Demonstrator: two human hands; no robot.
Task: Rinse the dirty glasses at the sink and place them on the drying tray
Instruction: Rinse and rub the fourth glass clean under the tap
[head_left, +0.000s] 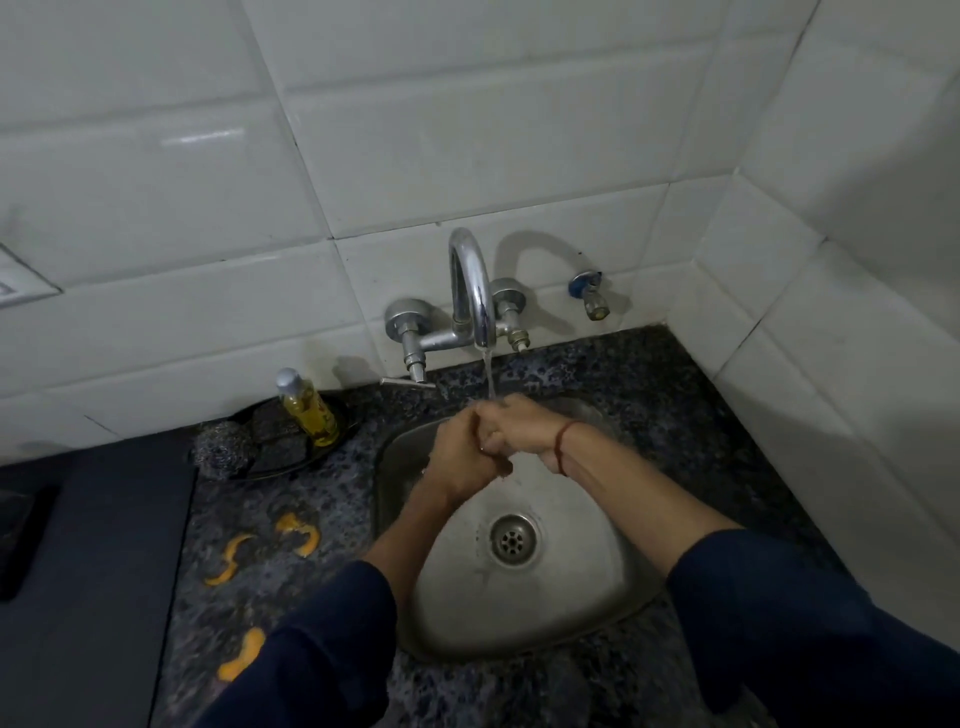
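Note:
My left hand (460, 454) and my right hand (517, 428) are clasped together over the back of the steel sink (571, 597), fingers curled into each other. A thin stream of water (489, 374) runs from the chrome tap (470, 280) onto them. No glass shows in either hand, in the basin or on the counter. A red thread circles my right wrist. No drying tray is in view.
A yellow soap bottle (306, 410), a steel scrubber (223, 449) and dark pads sit on a black dish left of the tap. Orange peel pieces (298, 532) lie on the speckled granite counter (649, 374). A dark flat surface (93, 571) lies far left. Tiled walls close in behind and right.

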